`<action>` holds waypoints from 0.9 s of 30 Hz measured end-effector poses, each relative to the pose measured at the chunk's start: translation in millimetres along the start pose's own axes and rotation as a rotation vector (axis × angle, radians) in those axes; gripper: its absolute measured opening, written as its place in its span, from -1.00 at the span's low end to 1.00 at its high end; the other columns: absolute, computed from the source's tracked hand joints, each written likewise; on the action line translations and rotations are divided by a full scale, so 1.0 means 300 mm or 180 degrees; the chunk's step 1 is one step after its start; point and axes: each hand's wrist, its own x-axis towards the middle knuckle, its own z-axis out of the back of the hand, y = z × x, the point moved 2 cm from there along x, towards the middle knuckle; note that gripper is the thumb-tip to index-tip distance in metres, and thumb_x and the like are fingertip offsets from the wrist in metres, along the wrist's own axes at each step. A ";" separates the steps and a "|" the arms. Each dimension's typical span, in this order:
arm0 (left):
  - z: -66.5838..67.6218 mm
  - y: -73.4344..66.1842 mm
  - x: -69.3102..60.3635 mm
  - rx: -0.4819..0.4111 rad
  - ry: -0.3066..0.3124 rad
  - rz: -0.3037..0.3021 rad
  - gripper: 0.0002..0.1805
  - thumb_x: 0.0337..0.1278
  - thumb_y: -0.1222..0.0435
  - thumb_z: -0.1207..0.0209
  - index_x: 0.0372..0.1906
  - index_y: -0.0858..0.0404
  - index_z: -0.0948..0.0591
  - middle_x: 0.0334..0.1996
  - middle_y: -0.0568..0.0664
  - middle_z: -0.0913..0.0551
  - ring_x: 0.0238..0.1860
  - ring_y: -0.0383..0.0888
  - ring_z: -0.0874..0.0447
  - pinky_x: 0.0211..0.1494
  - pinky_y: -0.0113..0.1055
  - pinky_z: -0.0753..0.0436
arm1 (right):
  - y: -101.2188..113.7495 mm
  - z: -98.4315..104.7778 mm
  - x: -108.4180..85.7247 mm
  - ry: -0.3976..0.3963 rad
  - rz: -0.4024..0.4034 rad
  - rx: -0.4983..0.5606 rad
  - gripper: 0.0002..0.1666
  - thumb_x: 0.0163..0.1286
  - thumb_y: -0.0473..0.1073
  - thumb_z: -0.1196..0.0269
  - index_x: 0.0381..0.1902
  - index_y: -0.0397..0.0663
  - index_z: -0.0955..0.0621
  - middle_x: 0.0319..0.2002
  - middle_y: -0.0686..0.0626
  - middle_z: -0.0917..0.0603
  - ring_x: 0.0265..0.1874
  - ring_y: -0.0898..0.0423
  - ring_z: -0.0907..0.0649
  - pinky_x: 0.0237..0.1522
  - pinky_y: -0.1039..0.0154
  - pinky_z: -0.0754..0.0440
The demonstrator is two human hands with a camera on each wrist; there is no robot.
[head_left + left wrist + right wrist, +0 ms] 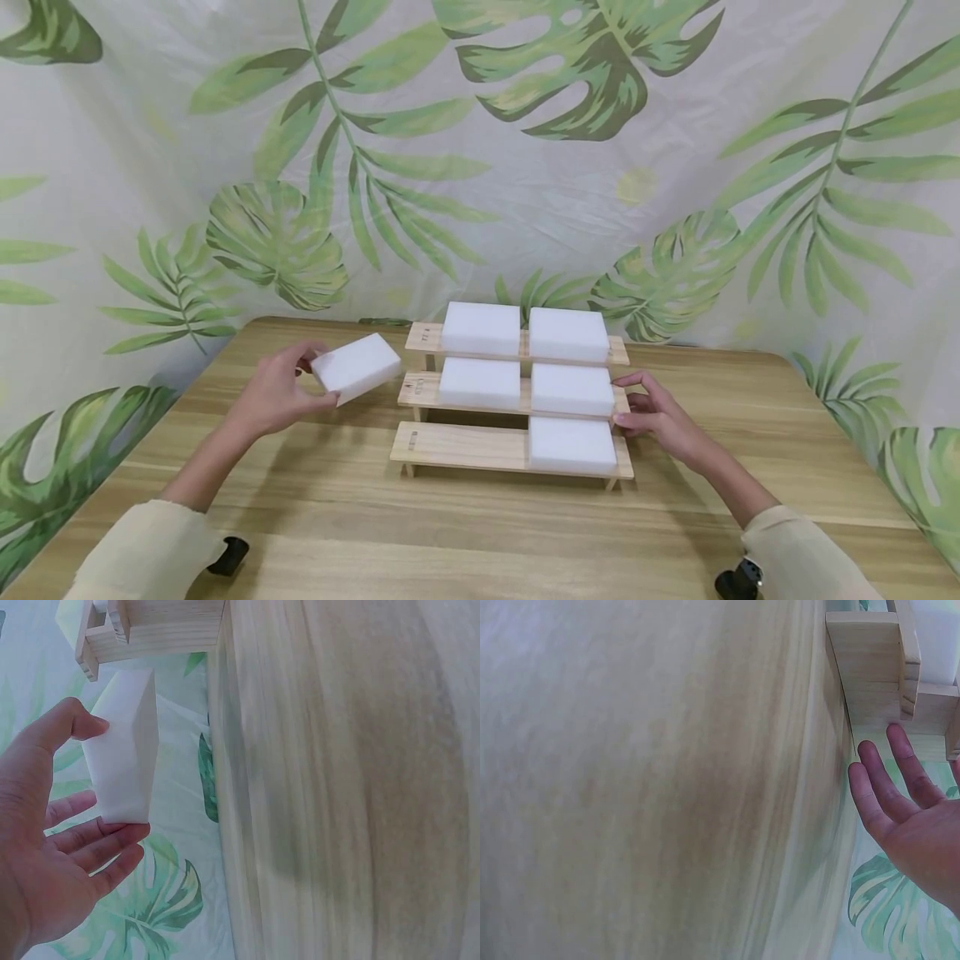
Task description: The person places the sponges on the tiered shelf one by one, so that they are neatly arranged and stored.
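Note:
My left hand point(281, 387) pinches a white sponge block point(358, 367) between thumb and fingers. The block is tilted in the air, left of a three-tier wooden stand point(461, 442). In the left wrist view the sponge block point(126, 750) sits between the thumb and the fingertips. At the stand's right end, my right hand point(663, 421) holds the end of the middle tier, thumb in front and index finger behind. The right wrist view shows the other fingers point(900, 799) extended beside the stand point(870, 671); the thumb's grip is hidden there.
Two white blocks point(480, 329) stand on the top tier and two point(572, 389) on the middle tier. One block point(572, 444) sits at the right of the bottom tier, bare wood to its left. A leaf-print curtain point(525, 208) hangs behind the wooden table point(480, 542).

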 end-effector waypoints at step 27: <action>0.116 -0.027 -0.036 -0.0039 -0.0374 -0.0708 -0.31 -0.25 0.39 -0.59 0.14 0.38 -0.61 -0.05 0.20 -0.69 -0.14 0.00 -0.69 -0.12 -0.55 -0.58 | 0.001 -0.001 -0.001 -0.0008 0.0007 0.0042 -0.38 0.46 -0.31 -0.23 0.34 -0.40 -0.23 0.12 -0.44 -0.60 -0.08 0.07 -0.68 -0.06 0.11 -0.70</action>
